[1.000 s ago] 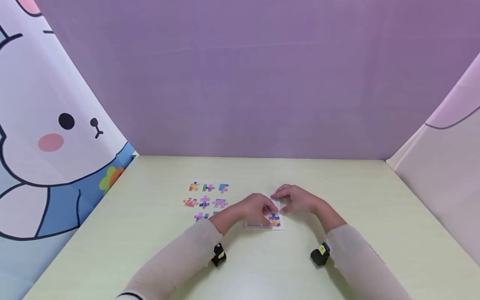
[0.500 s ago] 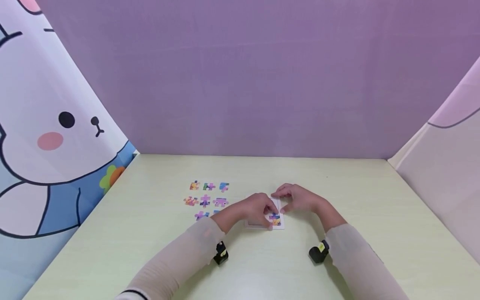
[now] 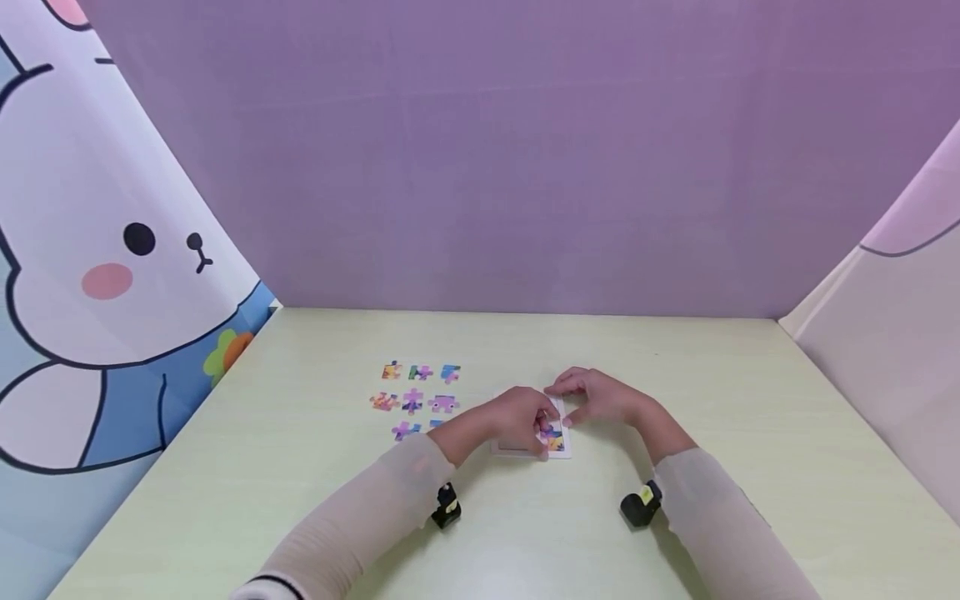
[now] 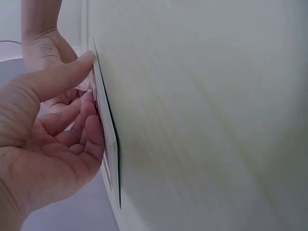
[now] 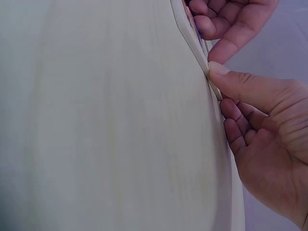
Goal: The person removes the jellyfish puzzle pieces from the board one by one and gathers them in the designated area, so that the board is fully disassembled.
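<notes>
A small white puzzle board (image 3: pixel 564 451) lies on the pale green table (image 3: pixel 675 358), with a few colourful pieces set in its near right corner. My left hand (image 3: pixel 536 425) bends over the board. In the left wrist view its thumb (image 4: pixel 72 72) lies against the board's edge (image 4: pixel 109 144) and its curled fingers touch the board's face. My right hand (image 3: pixel 573 404) holds the board's far right side. The right wrist view shows that thumb (image 5: pixel 226 77) pressing the board's edge (image 5: pixel 192 38), fingers curled beside it. What lies under the left fingertips is hidden.
Several loose puzzle pieces (image 3: pixel 418 393) lie in rows on the table left of the board. A purple backdrop (image 3: pixel 525 167) closes the far side, a cartoon rabbit curtain (image 3: pixel 112 275) the left and a pale curtain (image 3: pixel 885 333) the right.
Both hands stay on the board in nearly the same pose; only the view has shifted a little.
</notes>
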A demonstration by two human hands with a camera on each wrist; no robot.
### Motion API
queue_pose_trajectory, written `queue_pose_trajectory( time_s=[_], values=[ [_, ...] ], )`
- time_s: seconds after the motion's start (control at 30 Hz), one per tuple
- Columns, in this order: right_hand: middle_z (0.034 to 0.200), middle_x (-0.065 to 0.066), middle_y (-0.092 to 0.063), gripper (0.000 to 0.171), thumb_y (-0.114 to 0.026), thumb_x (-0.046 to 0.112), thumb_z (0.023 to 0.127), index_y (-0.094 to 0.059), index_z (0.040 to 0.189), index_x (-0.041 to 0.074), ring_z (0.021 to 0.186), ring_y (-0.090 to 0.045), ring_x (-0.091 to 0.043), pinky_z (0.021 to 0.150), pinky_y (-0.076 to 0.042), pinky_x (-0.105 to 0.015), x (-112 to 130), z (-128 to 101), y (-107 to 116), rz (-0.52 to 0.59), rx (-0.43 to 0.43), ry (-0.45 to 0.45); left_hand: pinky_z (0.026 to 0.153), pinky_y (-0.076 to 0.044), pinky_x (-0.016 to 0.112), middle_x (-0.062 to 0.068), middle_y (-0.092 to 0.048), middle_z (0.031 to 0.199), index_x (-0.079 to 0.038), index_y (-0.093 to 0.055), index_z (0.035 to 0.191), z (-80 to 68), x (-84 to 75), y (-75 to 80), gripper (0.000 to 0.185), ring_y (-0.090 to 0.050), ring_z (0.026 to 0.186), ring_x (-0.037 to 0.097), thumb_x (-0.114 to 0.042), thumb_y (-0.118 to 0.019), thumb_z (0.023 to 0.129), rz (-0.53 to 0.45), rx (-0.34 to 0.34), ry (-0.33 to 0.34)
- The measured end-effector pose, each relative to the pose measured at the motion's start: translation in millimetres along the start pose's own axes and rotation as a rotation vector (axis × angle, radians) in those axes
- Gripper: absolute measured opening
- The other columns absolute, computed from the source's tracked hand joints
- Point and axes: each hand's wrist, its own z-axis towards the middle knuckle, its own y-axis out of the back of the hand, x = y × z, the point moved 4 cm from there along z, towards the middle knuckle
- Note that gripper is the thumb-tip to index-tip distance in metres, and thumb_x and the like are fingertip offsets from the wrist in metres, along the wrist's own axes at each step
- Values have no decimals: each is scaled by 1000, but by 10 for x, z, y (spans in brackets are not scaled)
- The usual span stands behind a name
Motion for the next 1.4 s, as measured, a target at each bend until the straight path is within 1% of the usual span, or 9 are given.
queue_pose_trajectory(
  time_s=[0.13,0.23,0.37,0.6,0.73,0.87,1.0,1.17,1.4],
  values=[
    [126,-11,-56,53,-82,9,78,-64,127,0,122,-46,-34,106,-32,-55,9,-2,-1,0,-1,8,72,-43,18,-6,-60,83,-5,-67,121,-9,-7,9,58,-50,76,6,-22,-90,70,36,-16,45],
    [126,-13,-56,53,-81,9,78,-63,127,-2,122,-45,-35,106,-32,-55,9,-3,-4,4,0,20,73,-44,18,-8,-61,87,-8,-71,114,-22,4,23,52,-51,78,6,-26,-91,69,52,-38,61],
    [126,-11,-56,52,-81,8,79,-63,127,-1,122,-46,-34,106,-33,-54,10,-5,-5,10,-3,9,69,-44,18,-8,-61,82,-12,-75,102,-23,26,34,40,-51,75,6,-28,-91,68,39,-50,68],
    [125,-11,-56,53,-80,8,79,-63,128,-1,121,-46,-34,106,-33,-54,22,-7,-8,9,1,15,68,-44,18,-6,-60,79,-14,-75,95,-16,49,25,30,-51,74,6,-21,-90,70,-41,-36,60],
    [125,-10,-56,53,-80,8,79,-63,128,1,121,-46,-33,106,-33,-53,23,-13,-4,14,5,7,70,-47,17,-7,-64,79,-13,-73,91,-15,53,30,25,-56,73,4,-12,-88,71,-125,-48,32],
    [125,-9,-56,51,-80,9,79,-64,127,1,121,-46,-33,105,-34,-54,18,-13,-1,7,11,10,71,-49,18,-6,-67,80,-10,-74,94,-20,57,42,26,-60,74,4,-1,-85,72,-227,-69,21],
    [125,-9,-56,51,-81,10,79,-64,127,1,120,-47,-33,105,-35,-54,16,-13,0,5,12,15,71,-49,19,-8,-68,81,-13,-78,99,-19,63,45,31,-60,76,5,4,-81,73,-236,-79,9],
    [126,-9,-55,52,-80,10,79,-63,128,1,120,-47,-32,105,-35,-53,34,-21,-5,12,12,5,71,-50,20,-11,-68,80,-17,-80,95,-39,66,60,30,-59,77,5,6,-78,76,-227,-92,0],
    [125,-8,-55,51,-80,8,80,-64,128,3,119,-47,-31,105,-35,-53,35,-22,-3,16,2,-32,70,-52,22,-10,-69,82,-16,-80,95,-119,88,110,29,-62,78,8,6,-77,77,-319,-111,-3]
  ],
)
